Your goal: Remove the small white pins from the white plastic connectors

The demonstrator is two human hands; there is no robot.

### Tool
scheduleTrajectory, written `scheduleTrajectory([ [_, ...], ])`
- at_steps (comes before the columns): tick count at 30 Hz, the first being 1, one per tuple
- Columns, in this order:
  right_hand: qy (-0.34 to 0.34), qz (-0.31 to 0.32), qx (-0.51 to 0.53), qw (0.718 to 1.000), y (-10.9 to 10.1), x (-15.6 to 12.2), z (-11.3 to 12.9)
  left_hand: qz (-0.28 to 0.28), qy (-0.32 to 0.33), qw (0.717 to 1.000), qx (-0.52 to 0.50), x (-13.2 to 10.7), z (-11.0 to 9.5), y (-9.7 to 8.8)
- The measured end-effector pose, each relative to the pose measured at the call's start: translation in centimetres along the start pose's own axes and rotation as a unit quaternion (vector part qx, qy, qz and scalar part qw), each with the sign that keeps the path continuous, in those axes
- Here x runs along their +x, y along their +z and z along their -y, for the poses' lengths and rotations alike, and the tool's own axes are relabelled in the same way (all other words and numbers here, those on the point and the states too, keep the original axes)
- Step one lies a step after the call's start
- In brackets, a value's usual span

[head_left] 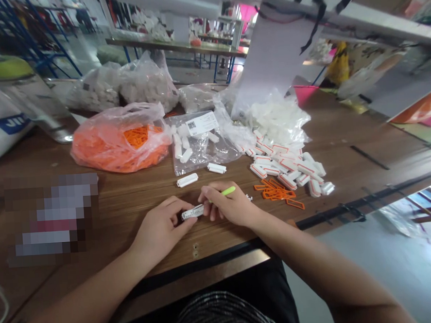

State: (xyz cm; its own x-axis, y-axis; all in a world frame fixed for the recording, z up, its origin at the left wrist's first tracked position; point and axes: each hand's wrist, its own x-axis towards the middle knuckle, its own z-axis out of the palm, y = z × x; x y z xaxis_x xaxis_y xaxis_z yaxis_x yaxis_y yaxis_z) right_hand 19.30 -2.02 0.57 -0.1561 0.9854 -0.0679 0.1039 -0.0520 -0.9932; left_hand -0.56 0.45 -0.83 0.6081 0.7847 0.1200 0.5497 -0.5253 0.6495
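My left hand [163,226] pinches one end of a small, narrow white plastic casing [192,212] above the table's front part. In my right hand [225,205] is a slim tool with a yellow-green handle [228,191]; its tip is hidden, and the fingers meet the casing's right end. Just beyond the hands lie two white casings [187,180], apart from each other. Tiny white pieces [249,197] show beside my right wrist. To the right are loose orange rectangular frames [275,191] and a pile of white casings with orange outlines [292,165].
A pink-tinted bag of orange parts [121,140] stands at the back left, beside a clear bag with a label [203,123]. More bags of whitish parts [147,83] line the back. A clear bottle [48,111] stands left. A blurred patch [54,217] covers something on the table.
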Motion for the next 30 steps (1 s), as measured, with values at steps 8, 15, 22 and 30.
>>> scheduleTrajectory([
  [8,0.031,-0.005,-0.012,0.999,0.1,0.2,0.6,-0.008,0.000,1.000,-0.013,0.0,-0.1,0.1],
  [15,-0.013,-0.094,0.013,0.995,-0.6,-0.5,0.7,-0.012,-0.019,0.998,-0.051,-0.3,-0.9,0.0],
  [22,0.018,-0.111,-0.024,0.993,-0.4,-0.6,0.8,-0.017,-0.020,0.998,-0.057,-0.3,-0.8,0.2],
  [30,-0.015,-0.117,-0.031,0.993,0.3,-0.6,-0.5,-0.025,-0.013,0.998,-0.059,-0.3,-1.0,0.3],
])
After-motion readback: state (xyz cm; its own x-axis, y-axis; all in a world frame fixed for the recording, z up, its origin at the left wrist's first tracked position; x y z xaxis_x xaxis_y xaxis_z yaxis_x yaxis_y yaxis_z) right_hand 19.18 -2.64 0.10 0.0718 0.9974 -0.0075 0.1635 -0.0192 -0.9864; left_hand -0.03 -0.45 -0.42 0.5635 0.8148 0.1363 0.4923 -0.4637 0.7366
